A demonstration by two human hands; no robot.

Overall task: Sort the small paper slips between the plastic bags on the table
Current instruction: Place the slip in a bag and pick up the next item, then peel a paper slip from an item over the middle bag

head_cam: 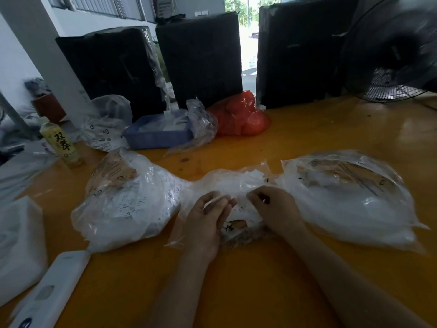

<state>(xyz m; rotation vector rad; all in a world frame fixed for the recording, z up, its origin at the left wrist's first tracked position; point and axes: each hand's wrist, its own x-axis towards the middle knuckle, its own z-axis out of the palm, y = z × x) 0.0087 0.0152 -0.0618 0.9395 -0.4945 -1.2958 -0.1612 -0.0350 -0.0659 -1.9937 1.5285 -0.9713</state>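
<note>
Three clear plastic bags lie side by side on the yellow table (pixel 236 292). The left bag (pixel 127 204) bulges with white printed paper slips. The right bag (pixel 350 200) also holds white slips. Between them sits the middle bag (pixel 236 183), low and open, with loose slips (pixel 238 209) in it. My left hand (pixel 208 221) rests on the middle bag with fingers half curled around a few slips. My right hand (pixel 274 207) has its fingers curled down and pinches slips in the same bag. What lies under the palms is hidden.
A blue tray (pixel 156 136) with clear plastic, a red bag (pixel 241 119) and another clear bag (pixel 106 121) stand at the back. A drink bottle (pixel 62 143) is at the left. A white device (pixel 52 290) and white foam (pixel 19 245) lie near left. Black wrapped blocks (pixel 198 58) and a fan (pixel 397 48) stand behind.
</note>
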